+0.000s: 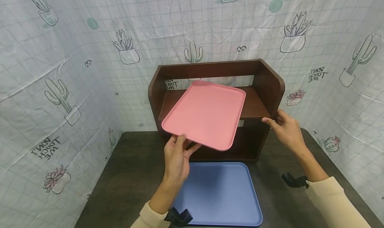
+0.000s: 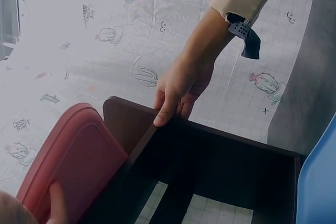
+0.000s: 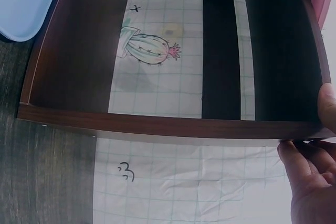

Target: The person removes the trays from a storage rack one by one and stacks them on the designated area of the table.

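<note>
A pink rectangular tray (image 1: 207, 114) is held tilted in front of the upper shelf of a dark brown wooden shelf unit (image 1: 272, 88). My left hand (image 1: 177, 158) grips its near edge, thumb on top and fingers beneath. In the left wrist view the pink tray (image 2: 79, 166) stands beside the unit's shelf board. My right hand (image 1: 286, 129) holds the unit's right side panel near the height of the middle shelf. The right wrist view shows the thumb of the right hand (image 3: 315, 166) on the inner side and its fingers on the outer side.
A blue tray (image 1: 219, 194) lies flat on the dark wooden table (image 1: 126, 181) in front of the unit. White cloth (image 1: 99, 104) printed with cacti and grid lines hangs behind and at both sides. Black straps (image 1: 295, 180) are on both wrists.
</note>
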### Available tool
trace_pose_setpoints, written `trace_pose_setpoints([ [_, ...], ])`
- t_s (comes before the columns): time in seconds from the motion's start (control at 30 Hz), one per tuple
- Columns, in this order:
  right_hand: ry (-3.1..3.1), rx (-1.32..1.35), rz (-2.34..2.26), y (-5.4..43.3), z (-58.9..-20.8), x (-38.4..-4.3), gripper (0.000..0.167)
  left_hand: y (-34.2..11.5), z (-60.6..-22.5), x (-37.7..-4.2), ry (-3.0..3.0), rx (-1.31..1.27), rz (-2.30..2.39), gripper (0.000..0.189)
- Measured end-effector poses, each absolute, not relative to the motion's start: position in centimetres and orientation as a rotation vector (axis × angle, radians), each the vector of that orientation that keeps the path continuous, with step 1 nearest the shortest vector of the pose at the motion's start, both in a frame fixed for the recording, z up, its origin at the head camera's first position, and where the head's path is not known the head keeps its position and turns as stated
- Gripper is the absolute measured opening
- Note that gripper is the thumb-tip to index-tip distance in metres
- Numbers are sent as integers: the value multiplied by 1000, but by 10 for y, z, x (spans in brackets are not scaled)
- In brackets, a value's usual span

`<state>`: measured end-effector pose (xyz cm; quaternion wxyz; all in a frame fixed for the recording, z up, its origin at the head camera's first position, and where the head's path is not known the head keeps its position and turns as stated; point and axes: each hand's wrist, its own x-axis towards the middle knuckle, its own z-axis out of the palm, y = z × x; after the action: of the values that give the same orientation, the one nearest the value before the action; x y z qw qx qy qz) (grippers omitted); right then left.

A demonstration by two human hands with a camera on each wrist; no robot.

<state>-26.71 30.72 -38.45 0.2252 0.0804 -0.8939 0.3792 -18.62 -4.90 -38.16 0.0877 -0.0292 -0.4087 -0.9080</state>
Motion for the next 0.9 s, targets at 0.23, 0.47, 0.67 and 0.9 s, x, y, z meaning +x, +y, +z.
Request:
trace_pose_setpoints([
  [0.23, -2447, 232, 1043, 306, -385, -267, 56, -55, -381, -187, -1236, -47, -2674, 16],
  [0.47, -2439, 228, 1061, 307, -385, -266, 55, -66, -377, -189, -1271, -72, -2608, 22],
  [0.67, -2405, 254, 1050, 308, -389, -269, 45, -77, -376, -194, -1277, -70, -2577, 21],
  [0.9, -2394, 243, 1014, 309, -393, -272, 43, -88, -375, -200, -1262, -55, -2601, 24],
])
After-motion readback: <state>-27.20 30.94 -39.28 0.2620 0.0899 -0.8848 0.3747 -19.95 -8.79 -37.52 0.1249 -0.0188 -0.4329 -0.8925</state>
